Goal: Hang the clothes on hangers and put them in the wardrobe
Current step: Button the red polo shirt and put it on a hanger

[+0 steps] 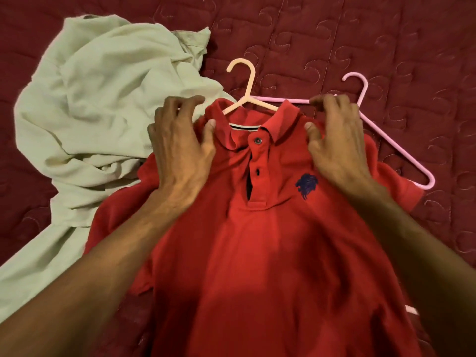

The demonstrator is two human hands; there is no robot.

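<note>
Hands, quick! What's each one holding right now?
Left hand: grips the red polo shirt at its shoulder, by the collar.
Right hand: grips the same shirt's other shoulder.

Your left hand (180, 150) and right hand (337, 145) each grip a shoulder of a red polo shirt (257, 240) lying front-up on a maroon quilted bedspread (373, 34), with a cream hanger (250, 83) poking from its collar, a pink hanger (296, 100) partly beneath it, and a crumpled pale green garment (90, 99) to its left.
</note>
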